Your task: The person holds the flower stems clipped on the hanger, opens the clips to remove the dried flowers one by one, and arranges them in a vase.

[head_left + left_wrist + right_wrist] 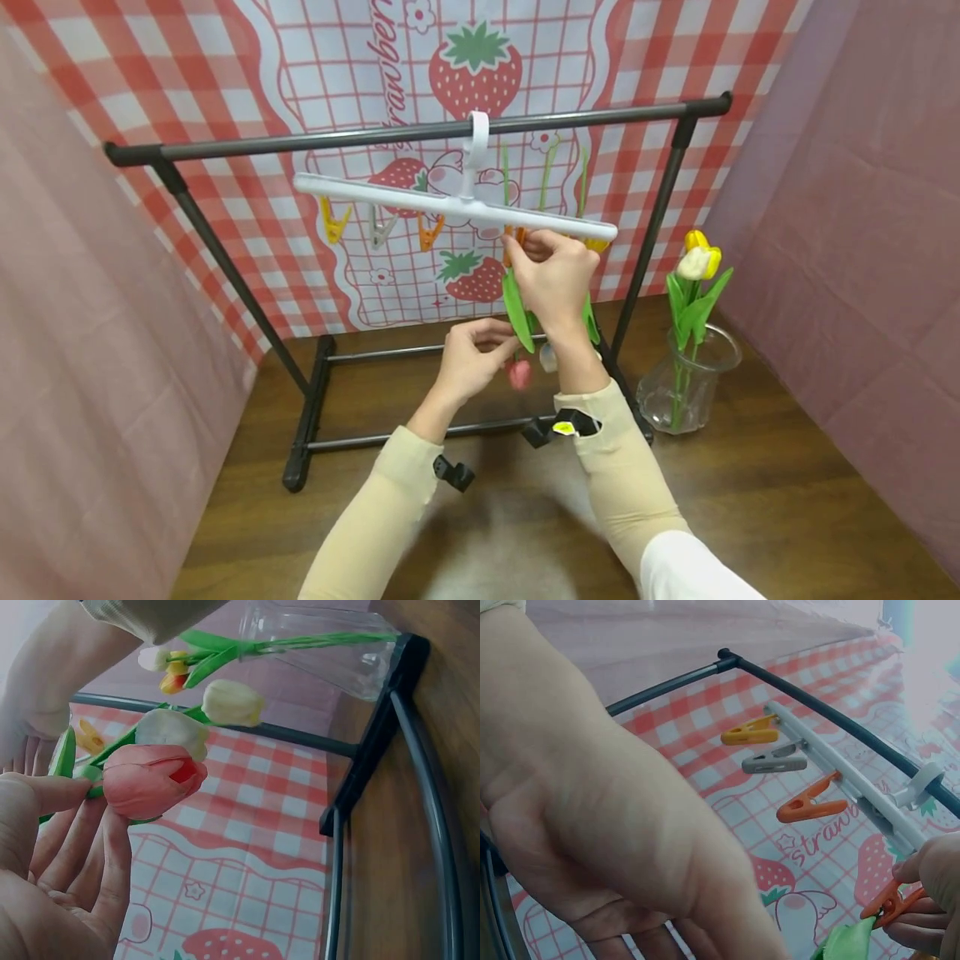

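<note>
A white clip hanger hangs tilted from the dark rack bar. My right hand pinches an orange clothespin on the hanger's right half; a green leaf shows at the clothespin's tip. Below it, a pink artificial tulip hangs head down. The thumb and fingers of my left hand pinch its green stem just above the bloom. White tulips hang beside it, partly hidden by my right forearm in the head view. Thin green stems rise above the hanger.
Yellow, grey and orange clothespins hang on the hanger's left half. A clear vase with white and yellow tulips stands right of the rack. Behind is a checked strawberry cloth; pink curtains flank both sides.
</note>
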### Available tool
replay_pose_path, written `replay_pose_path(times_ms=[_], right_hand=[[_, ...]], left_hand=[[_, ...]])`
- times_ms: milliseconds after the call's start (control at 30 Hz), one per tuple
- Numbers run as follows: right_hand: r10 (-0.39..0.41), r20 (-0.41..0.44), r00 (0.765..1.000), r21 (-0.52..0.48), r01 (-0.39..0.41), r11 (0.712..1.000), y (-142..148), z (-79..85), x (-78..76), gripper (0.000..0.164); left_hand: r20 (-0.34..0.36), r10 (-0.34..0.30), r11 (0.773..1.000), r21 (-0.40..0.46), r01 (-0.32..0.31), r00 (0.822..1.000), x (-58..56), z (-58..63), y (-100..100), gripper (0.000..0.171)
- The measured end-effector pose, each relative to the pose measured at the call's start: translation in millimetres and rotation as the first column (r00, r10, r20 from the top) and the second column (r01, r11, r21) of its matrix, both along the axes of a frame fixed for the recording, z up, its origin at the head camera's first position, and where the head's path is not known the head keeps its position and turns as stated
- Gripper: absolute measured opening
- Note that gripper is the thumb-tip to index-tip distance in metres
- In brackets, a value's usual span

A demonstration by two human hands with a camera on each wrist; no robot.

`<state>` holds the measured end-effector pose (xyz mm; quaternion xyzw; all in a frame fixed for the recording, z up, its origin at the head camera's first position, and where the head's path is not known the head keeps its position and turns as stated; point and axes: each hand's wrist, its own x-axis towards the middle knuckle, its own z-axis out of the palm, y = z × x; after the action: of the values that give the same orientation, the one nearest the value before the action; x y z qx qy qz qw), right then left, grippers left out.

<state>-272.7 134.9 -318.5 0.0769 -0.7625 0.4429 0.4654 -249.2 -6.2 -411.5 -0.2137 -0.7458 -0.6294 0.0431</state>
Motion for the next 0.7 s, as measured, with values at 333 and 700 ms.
replay_pose_path(times_ms=[333,700], right_hand=[[0.019,-0.009,1.0,0.015,-0.019,1.0,0.7,2.6,2.6,0.022],[0.035,0.036,0.999,0.012,-0.036,0.999,5.1,2.0,-1.6,0.027]], left_hand=[[-0.099,0.057,0.985,-0.159,-0.072,0.993,4.1,-8.7,-22.5,0.013],[-0.159,0.032,0.932,-0.351,-0.087,0.987,18.5,-12.8,-75.9,0.01]])
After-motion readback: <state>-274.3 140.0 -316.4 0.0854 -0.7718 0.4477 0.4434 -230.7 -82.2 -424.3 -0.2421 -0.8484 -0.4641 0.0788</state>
